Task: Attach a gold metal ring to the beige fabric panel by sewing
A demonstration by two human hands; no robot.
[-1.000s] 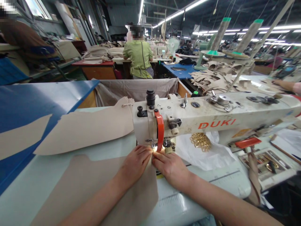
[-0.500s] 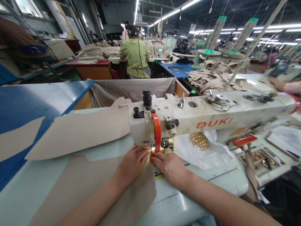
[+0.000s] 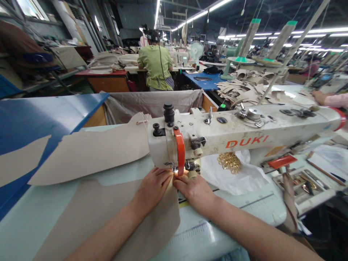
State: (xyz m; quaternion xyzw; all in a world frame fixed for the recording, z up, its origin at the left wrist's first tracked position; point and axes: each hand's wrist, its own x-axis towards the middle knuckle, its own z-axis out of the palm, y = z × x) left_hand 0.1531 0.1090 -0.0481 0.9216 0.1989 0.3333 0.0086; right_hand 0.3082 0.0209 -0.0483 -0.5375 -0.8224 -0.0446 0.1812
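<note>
A white DUKI sewing machine (image 3: 244, 139) with an orange guard stands across the table. Both of my hands rest on a beige leather-like piece (image 3: 108, 214) right under the machine head. My left hand (image 3: 153, 188) lies with fingers curled and pressed down on the piece, fingertips at the lit needle area. My right hand (image 3: 194, 190) presses the piece's right edge from the other side, fingers together and touching the left fingertips. The needle itself is hidden behind the guard and my fingers.
Another beige cut piece (image 3: 89, 152) lies behind, left of the machine. A white bag with gold metal fittings (image 3: 230, 162) sits under the arm. A tool tray (image 3: 301, 183) is at right. A person in a green top (image 3: 156, 67) works ahead. Thread cones (image 3: 248, 38) stand behind.
My hands stay at the needle with the beige piece. The view has shifted slightly, so the machine sits a little further left in the frame.
</note>
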